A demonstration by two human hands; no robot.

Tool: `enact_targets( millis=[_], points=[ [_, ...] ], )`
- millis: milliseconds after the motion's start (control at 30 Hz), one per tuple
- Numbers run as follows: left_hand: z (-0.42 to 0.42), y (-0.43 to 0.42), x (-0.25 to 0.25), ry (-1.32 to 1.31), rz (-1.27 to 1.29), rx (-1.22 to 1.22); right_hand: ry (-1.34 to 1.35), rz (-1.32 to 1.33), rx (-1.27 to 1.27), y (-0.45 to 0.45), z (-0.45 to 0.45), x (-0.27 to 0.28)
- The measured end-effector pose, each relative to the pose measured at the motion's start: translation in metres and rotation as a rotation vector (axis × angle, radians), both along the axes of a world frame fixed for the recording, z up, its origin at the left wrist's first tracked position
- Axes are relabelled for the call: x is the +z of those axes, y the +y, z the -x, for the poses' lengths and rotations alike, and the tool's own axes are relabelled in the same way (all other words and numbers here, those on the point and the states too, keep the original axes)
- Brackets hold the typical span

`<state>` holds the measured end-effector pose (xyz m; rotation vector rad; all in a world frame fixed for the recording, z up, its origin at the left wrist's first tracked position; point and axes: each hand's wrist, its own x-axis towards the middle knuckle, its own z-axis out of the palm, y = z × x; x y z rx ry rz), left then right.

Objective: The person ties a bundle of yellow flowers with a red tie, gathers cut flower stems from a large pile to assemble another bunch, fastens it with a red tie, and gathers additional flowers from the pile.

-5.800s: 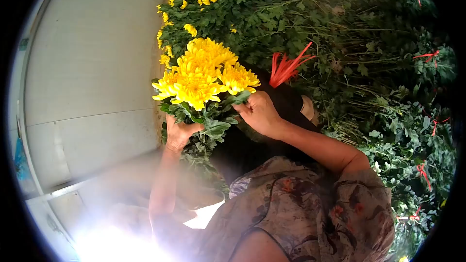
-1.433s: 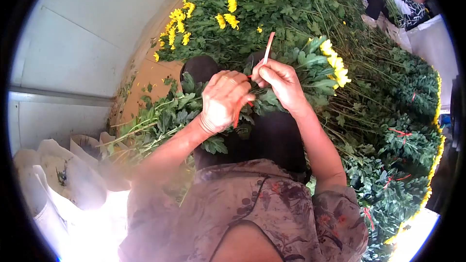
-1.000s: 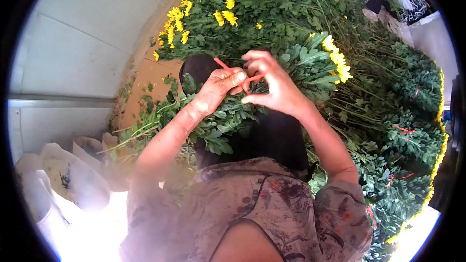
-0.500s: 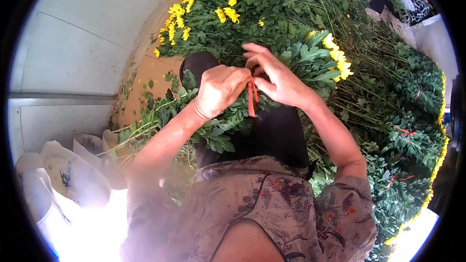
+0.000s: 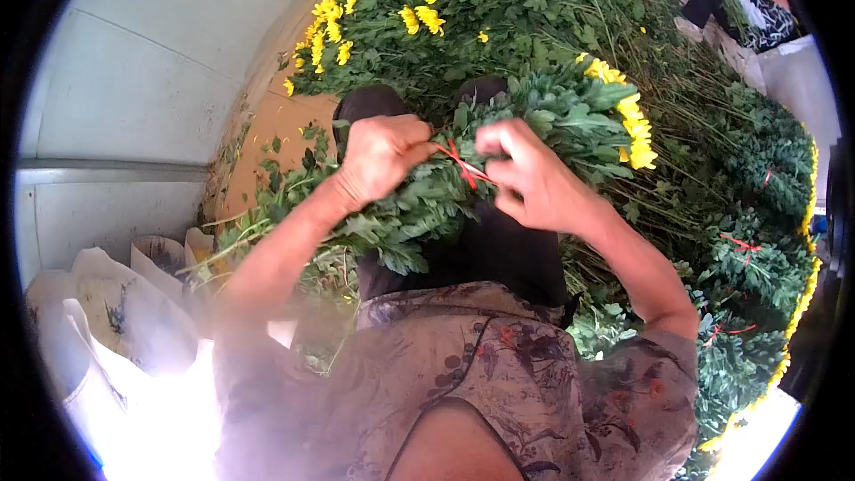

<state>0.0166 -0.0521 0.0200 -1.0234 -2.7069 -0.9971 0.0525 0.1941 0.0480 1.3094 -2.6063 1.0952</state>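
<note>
A bunch of yellow chrysanthemums (image 5: 570,116) lies across my lap, its blooms to the right and its bare stems to the lower left. Around its middle runs a red ribbon (image 5: 460,165), crossed on top of the leaves. My left hand (image 5: 381,156) is closed on one end of the ribbon, left of the crossing. My right hand (image 5: 525,174), slightly blurred, has its fingers curled round the other end on the right. Both ends are stretched between my hands, just above the foliage.
More chrysanthemums (image 5: 499,18) are heaped ahead. Several bunches with red ties (image 5: 744,245) lie along the right. White wrapping sleeves (image 5: 125,303) stand at lower left, by a pale wall (image 5: 134,80). Another person (image 5: 757,4) sits at upper right.
My hands have moved apart, the left one leftward and the right one rightward. The ribbon, which hung down between them, is now drawn out sideways and crossed over the bunch.
</note>
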Motion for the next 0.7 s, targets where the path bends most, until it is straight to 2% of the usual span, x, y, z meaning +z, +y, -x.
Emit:
enact_targets(
  millis=[33,100,133,167,200,233,267,300,367,433,500,567,633,667,700],
  points=[
    [0.004,-0.011,0.002,-0.329,0.014,0.022,0.000,0.002,0.005,0.002,-0.007,0.002],
    [0.005,-0.008,0.008,-0.438,0.032,0.037,-0.048,-0.126,-0.070,0.006,-0.018,0.004],
    [0.004,-0.004,0.008,-0.444,0.028,0.035,-0.024,-0.017,-0.128,0.003,-0.020,0.005],
    [0.007,0.002,0.009,-0.534,-0.145,0.053,-0.021,-0.022,-0.130,-0.002,-0.021,0.007],
    [0.008,0.008,0.011,-0.622,-0.315,0.067,-0.214,0.091,-0.173,-0.007,-0.022,0.008],
    [0.006,0.015,0.015,-0.624,-0.311,0.058,-0.411,0.207,-0.219,-0.012,-0.026,0.009],
    [0.003,0.023,0.022,-0.800,-0.524,0.053,-0.618,0.441,-0.212,-0.018,-0.029,-0.003],
    [0.001,0.027,0.025,-0.974,-0.740,0.051,-0.618,0.442,-0.220,-0.018,-0.028,-0.003],
    [0.002,0.029,0.013,-1.043,-0.799,-0.010,-1.044,0.534,-0.219,-0.018,-0.025,-0.005],
    [0.004,0.030,0.006,-1.140,-0.972,-0.068,-1.006,0.509,-0.264,-0.020,-0.026,-0.012],
    [-0.004,0.027,-0.005,-1.144,-0.942,-0.048,-0.082,0.017,-0.142,-0.017,-0.031,-0.030],
    [-0.004,0.028,-0.009,-1.111,-0.889,-0.042,-0.077,-0.027,-0.130,-0.016,-0.033,-0.030],
    [-0.004,0.028,-0.002,-1.076,-0.813,-0.061,-0.525,0.387,-0.176,-0.017,-0.032,-0.027],
    [-0.005,0.029,0.003,-1.027,-0.701,-0.046,-0.805,0.423,-0.243,-0.012,-0.034,-0.019],
    [-0.005,0.030,0.006,-0.972,-0.592,-0.032,-0.850,0.486,-0.243,-0.013,-0.033,-0.010]
  ],
)
